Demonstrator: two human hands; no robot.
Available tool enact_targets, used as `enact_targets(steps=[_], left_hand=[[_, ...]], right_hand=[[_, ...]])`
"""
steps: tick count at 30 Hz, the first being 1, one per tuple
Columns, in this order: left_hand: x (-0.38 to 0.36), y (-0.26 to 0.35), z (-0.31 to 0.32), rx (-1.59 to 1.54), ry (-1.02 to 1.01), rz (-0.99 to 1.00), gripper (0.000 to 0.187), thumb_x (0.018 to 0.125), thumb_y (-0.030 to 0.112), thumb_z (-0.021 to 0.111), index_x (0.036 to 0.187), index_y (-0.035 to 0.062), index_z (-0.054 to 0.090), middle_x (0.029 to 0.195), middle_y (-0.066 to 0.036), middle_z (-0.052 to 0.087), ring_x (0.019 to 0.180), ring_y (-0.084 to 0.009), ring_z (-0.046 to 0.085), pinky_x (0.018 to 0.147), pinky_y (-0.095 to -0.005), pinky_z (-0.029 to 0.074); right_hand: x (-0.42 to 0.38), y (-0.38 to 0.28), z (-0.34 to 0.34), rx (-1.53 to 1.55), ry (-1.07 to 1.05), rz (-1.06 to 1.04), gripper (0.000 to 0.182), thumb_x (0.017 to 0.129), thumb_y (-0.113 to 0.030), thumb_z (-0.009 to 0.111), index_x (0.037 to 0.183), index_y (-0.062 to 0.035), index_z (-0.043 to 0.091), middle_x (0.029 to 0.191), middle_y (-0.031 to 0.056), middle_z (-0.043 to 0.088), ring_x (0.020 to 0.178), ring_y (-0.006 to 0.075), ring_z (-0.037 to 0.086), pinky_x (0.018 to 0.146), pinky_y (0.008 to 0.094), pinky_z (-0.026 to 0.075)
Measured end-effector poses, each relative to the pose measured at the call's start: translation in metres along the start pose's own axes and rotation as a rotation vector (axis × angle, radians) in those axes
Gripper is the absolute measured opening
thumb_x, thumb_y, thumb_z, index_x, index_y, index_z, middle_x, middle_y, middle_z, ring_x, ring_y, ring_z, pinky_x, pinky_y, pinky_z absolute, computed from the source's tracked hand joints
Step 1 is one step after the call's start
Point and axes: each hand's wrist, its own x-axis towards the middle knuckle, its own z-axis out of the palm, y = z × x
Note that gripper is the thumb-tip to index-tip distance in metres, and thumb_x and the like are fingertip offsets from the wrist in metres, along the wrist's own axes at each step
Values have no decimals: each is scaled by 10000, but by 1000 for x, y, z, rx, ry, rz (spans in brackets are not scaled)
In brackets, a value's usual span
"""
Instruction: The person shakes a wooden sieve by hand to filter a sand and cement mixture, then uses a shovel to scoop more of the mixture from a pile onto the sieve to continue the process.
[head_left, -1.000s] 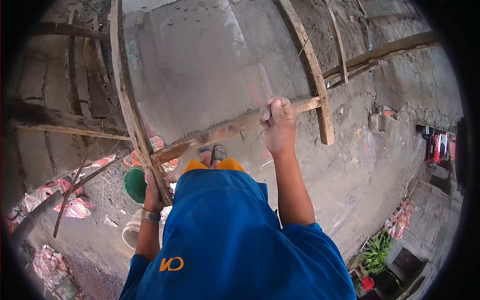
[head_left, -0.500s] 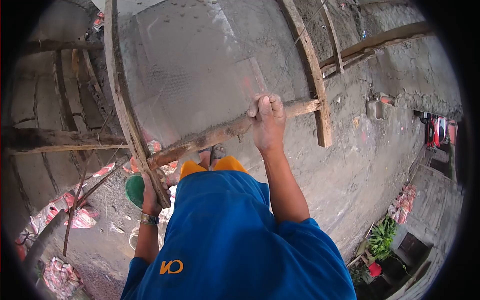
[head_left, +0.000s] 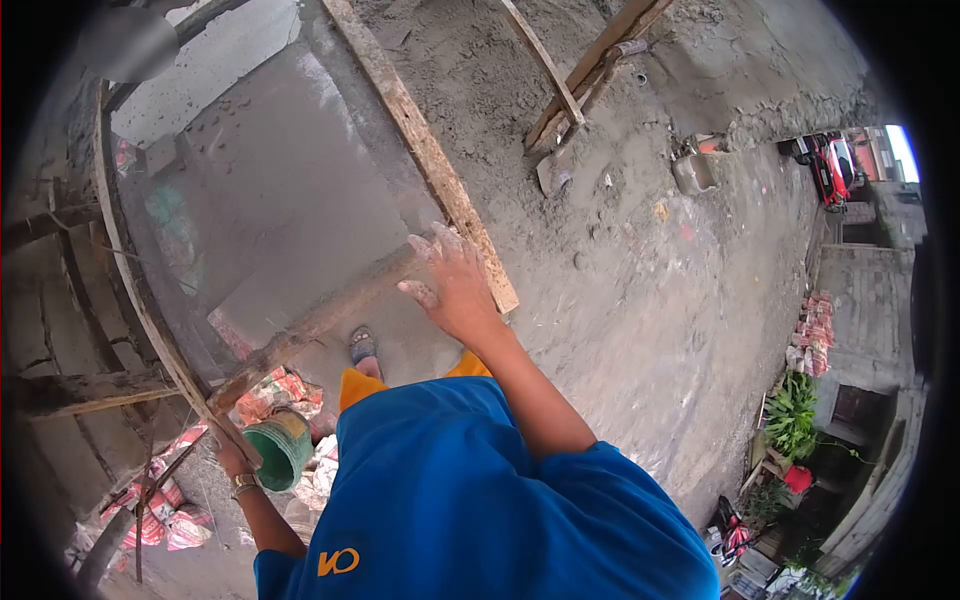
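Observation:
A wooden frame with a crossbar (head_left: 310, 330) and two long side rails lies in front of my body, its wire mesh (head_left: 290, 190) spanning the middle. My right hand (head_left: 455, 275), dusty with grey powder, is over the corner where the crossbar meets the right rail (head_left: 430, 160), its fingers spread and nothing in it. At the lower end of the left rail (head_left: 150, 290) is my left hand (head_left: 232, 458), wrapped round the wood and partly hidden by it. A watch is on that wrist. Just right of it stands a green bucket (head_left: 282, 450).
Red and white sacks (head_left: 170, 515) lie at the lower left, near crossing timbers (head_left: 90, 393). A shovel (head_left: 556, 170) rests on wet grey mortar at the top. Further right are a grey container (head_left: 694, 174), a red vehicle (head_left: 832, 170) and green plants (head_left: 792, 415).
My right hand has gone from a closed grip with a thin wire at it to spread fingers. The view has shifted, and the frame appears further left. My left hand stays on the left rail.

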Motion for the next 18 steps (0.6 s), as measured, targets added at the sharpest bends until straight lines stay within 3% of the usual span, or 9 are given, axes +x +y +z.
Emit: enact_targets(steps=[1, 3, 5, 8, 10, 12, 13, 15, 18], left_hand=[[-2, -6, -8, 24, 60, 110, 653, 885, 572, 505, 1210, 6, 527, 1017, -127, 595, 870, -242, 587, 767, -340, 483], [-28, 1, -2, 43, 141, 228, 626, 901, 516, 525, 1259, 3, 504, 1051, -153, 591, 915, -265, 579, 823, -356, 470], [-87, 6, 12, 261, 581, 610, 564, 920, 416, 541, 1300, 5, 470, 1166, -199, 540, 1010, -314, 537, 919, -408, 418], [-219, 53, 94, 366, 580, 712, 574, 924, 391, 536, 1327, -2, 425, 1284, -216, 448, 1157, -342, 449, 994, -444, 351], [-291, 77, 158, 378, 369, 747, 579, 921, 348, 543, 1350, -6, 384, 1342, -207, 383, 1218, -352, 389, 1011, -470, 325], [-339, 94, 219, 519, 102, 969, 586, 883, 275, 576, 1358, 0, 370, 1375, -188, 352, 1234, -341, 372, 1031, -452, 308], [-364, 102, 250, 396, -105, 906, 608, 855, 290, 601, 1344, -3, 391, 1390, -190, 340, 1253, -335, 361, 1045, -444, 287], [-387, 120, 302, 568, -288, 1072, 580, 835, 335, 612, 1298, 21, 457, 1393, -176, 363, 1263, -330, 357, 1046, -463, 265], [-398, 142, 366, 716, -476, 1102, 467, 832, 325, 598, 1226, 81, 541, 1387, -114, 405, 1288, -313, 345, 1050, -492, 248]], right_hand=[[-4, 26, -1, 3, 5, -13, 644, 845, -426, 608, 1382, -135, 408, 1432, 201, 319, 1327, 408, 285, 1061, 550, 255], [-14, 70, -4, -7, -218, 130, 661, 841, -402, 618, 1387, -108, 391, 1430, 203, 324, 1318, 406, 304, 1058, 531, 275], [-21, 102, -6, 29, -280, 38, 668, 844, -386, 616, 1394, -93, 376, 1435, 199, 321, 1317, 402, 309, 1066, 516, 272], [-33, 128, -11, 103, -340, -88, 677, 852, -355, 604, 1409, -72, 343, 1444, 187, 322, 1317, 387, 321, 1084, 491, 260], [-42, 140, -9, 141, -325, -121, 677, 858, -340, 595, 1416, -66, 326, 1447, 179, 326, 1318, 375, 328, 1094, 481, 251], [-42, 161, 4, 170, -364, -221, 664, 870, -322, 573, 1425, -69, 310, 1435, 176, 356, 1315, 353, 346, 1104, 491, 233], [-40, 167, 3, 174, -377, -250, 664, 870, -322, 573, 1425, -69, 310, 1435, 176, 356, 1315, 353, 346, 1104, 491, 233], [-28, 178, -2, 228, -550, -314, 639, 880, -302, 558, 1421, -66, 314, 1411, 184, 392, 1311, 346, 356, 1107, 502, 222], [10, 216, -28, 248, -463, -219, 606, 879, -303, 558, 1401, -75, 351, 1390, 192, 414, 1287, 353, 381, 1088, 522, 236]])
